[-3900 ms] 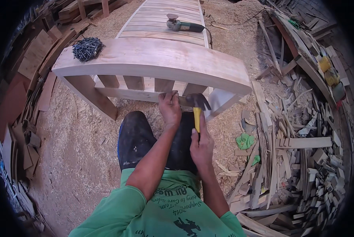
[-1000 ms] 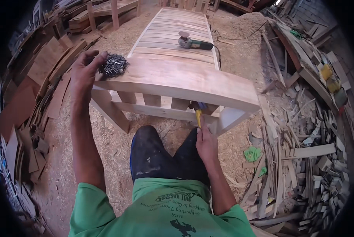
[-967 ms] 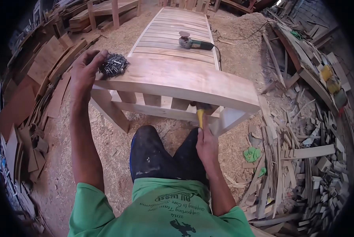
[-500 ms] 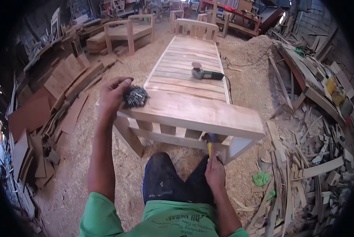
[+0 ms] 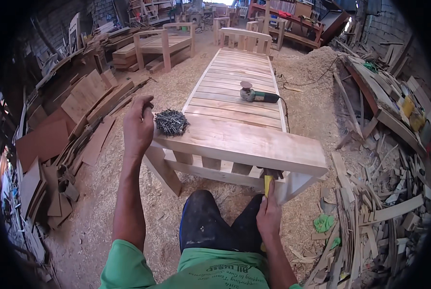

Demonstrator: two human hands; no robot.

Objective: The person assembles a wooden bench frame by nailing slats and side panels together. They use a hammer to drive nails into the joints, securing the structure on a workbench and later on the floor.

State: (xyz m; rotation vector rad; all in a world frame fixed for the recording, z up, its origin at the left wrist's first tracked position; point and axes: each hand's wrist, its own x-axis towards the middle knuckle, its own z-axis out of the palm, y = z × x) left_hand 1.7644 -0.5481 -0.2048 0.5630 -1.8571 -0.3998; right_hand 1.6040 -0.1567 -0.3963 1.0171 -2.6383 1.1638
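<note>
A pile of dark nails [image 5: 172,122] lies on the left end of the broad top board [image 5: 244,141] of a wooden bed frame. Just left of that pile is my left hand [image 5: 139,126], its fingers curled in; whether anything small sits between them is hidden. Low on the right, my right hand [image 5: 269,215] grips the yellow handle of a hammer [image 5: 268,182]. The dark hammer head is just below the front edge of the board, partly in shadow. Short upright slats [image 5: 211,163] stand beneath the board.
An angle grinder [image 5: 259,95] with a cord rests on the bed's slatted base [image 5: 235,77]. Wood shavings cover the floor [image 5: 100,212]. Scrap wood [image 5: 393,212] is heaped on the right, with a green bag [image 5: 324,222] beside it. Boards [image 5: 42,144] lean at the left.
My left hand has shifted left, away from the nails. The hammer in my right hand has moved slightly right. The whole view has shifted a little.
</note>
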